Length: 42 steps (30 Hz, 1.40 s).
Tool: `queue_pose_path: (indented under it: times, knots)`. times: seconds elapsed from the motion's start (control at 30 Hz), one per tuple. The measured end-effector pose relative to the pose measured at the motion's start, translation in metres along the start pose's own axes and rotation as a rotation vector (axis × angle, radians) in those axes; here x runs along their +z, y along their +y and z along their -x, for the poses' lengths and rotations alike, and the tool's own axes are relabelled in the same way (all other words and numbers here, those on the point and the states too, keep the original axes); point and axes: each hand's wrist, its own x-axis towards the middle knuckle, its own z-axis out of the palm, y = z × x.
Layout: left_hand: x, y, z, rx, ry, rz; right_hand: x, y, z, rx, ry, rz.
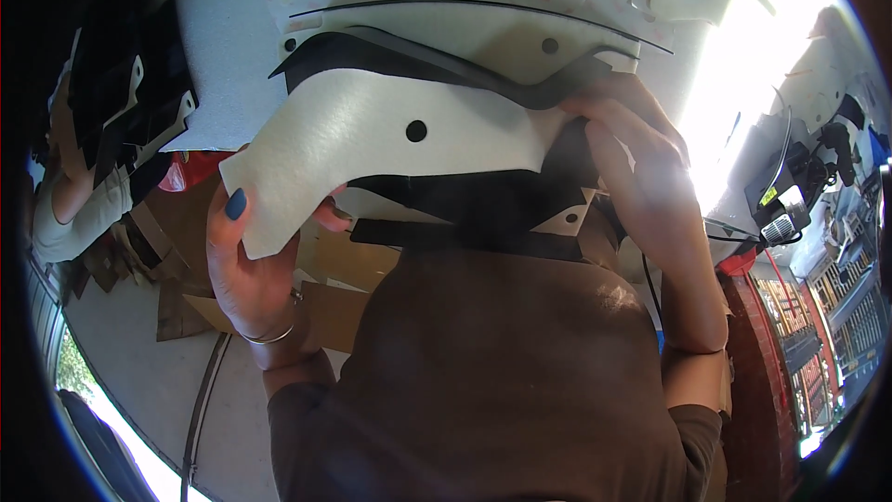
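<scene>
Curved white sheet with one round hole (362, 125) sits pinched in the left hand (255, 279); right hand (641, 121) grips curved black sheet (465, 72) behind.

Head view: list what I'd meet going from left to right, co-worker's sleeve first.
Co-worker's light sleeve → left hand → white curved piece → right hand → black-and-silver device.

A left hand (240, 256), blue thumbnail (235, 204) showing, pinches the lower end of a curved white panel (325, 135) with a round dark hole (416, 131), while the right hand (643, 135) grips the right end of a dark sheet (418, 59) behind it; at far left, another person's arm (72, 193) appears beside black pieces (144, 46)
</scene>
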Motion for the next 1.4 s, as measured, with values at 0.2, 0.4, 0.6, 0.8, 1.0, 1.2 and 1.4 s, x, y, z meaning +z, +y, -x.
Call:
queue_pose_path:
  times: [0.2, 0.4, 0.6, 0.8, 1.0, 1.2, 1.4]
  knots:
    - [-0.01, 0.017, -0.019, -0.046, -0.081, -0.111, 0.004, 0.004, 0.0, -0.103, -0.037, 0.022]
    - [-0.008, 0.024, -0.03, -0.034, -0.093, -0.14, 0.001, 0.001, 0.0, -0.174, -0.029, 0.064]
    - [0.004, 0.042, 0.007, -0.012, -0.078, -0.169, -0.002, -0.005, -0.004, -0.092, -0.083, 0.002]
    - [0.023, 0.033, -0.001, -0.005, -0.415, 0.442, 0.006, -0.021, 0.004, -0.068, -0.079, 0.244]
    - [-0.005, 0.012, 0.008, 0.228, 0.283, -0.271, -0.012, -0.012, 0.0, -0.008, -0.124, 0.036]
    - [0.004, 0.017, -0.012, 0.18, -0.786, 0.36, -0.025, 0.008, 0.009, -0.214, 0.128, -0.047]
    - [0.013, 0.02, -0.006, 0.276, -0.816, 0.123, 0.022, -0.018, 0.003, -0.315, 0.097, 0.096]
